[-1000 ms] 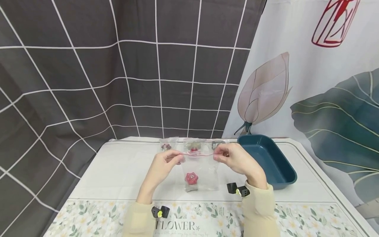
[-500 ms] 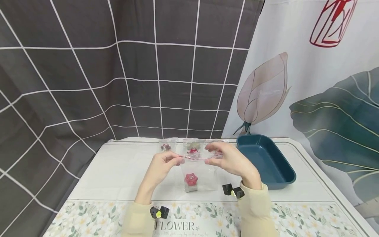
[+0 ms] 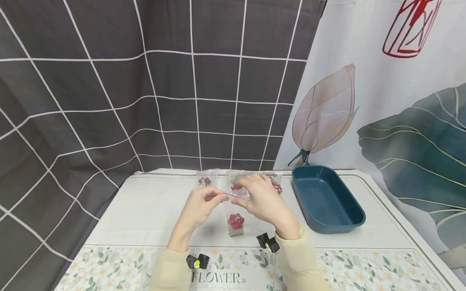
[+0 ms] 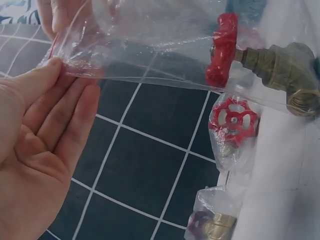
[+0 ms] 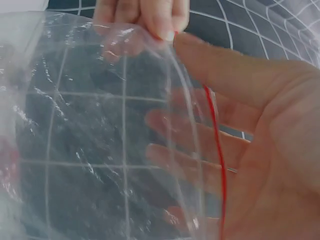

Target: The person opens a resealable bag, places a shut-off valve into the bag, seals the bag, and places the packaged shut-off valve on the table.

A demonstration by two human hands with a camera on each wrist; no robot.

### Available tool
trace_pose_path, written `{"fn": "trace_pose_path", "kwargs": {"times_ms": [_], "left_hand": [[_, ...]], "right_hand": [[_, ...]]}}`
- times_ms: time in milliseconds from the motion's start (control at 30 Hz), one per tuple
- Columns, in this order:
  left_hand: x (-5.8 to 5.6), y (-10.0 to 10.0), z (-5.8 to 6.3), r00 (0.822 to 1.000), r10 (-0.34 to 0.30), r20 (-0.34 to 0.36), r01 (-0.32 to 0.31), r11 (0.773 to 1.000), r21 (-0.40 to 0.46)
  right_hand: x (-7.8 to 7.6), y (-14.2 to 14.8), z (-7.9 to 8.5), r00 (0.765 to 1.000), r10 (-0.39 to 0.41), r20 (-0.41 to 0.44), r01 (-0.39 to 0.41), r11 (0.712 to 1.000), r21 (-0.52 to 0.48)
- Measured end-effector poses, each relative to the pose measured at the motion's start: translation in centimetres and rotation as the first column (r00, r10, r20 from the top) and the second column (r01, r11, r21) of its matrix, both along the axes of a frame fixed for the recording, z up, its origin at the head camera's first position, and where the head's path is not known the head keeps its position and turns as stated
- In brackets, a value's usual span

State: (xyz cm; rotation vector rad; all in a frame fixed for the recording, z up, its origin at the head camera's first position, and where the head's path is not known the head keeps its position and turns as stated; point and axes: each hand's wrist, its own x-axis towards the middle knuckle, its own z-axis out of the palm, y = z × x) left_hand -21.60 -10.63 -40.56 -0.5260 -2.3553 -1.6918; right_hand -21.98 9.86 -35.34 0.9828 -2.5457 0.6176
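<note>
A clear zip bag with a red seal strip hangs upright between my hands, just above the table. Inside it, low down, is a brass valve with a red handwheel. My left hand pinches one upper corner of the bag between thumb and fingertips. My right hand is close beside it; its thumb lies at the seal by the left fingertips. The other right fingers spread behind the clear plastic, apart from the thumb.
Another bagged valve lies at the table's back edge. More bagged valves with red handwheels sit partly behind my right hand. A deep blue tray stands back right. A floral mat covers the front edge.
My right hand has let go of the seal's right end and moved left along the bag's top to the left fingertips. My left hand keeps its pinch in nearly the same place.
</note>
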Motion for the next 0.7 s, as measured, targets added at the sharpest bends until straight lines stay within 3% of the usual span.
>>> {"fn": "trace_pose_path", "kwargs": {"times_ms": [200, 467, 700], "left_hand": [[0.0, 0.2, 0.1, 1.000, -0.016, 0.013, 0.016, 1.000, -0.001], [1.9, 0.7, 2.9, 0.998, -0.034, -0.051, 0.030, 0.996, -0.081], [0.3, 0.3, 0.7, 0.997, -0.060, -0.039, 0.057, 0.994, -0.093]], "right_hand": [[0.0, -0.3, 0.0, 0.999, 0.034, 0.006, -0.034, 0.999, -0.010], [0.0, -0.6, 0.0, 0.989, 0.090, 0.119, -0.082, 0.994, -0.076], [-0.1, -0.6, -0.1, 0.978, 0.066, 0.196, -0.046, 0.994, -0.104]]}}
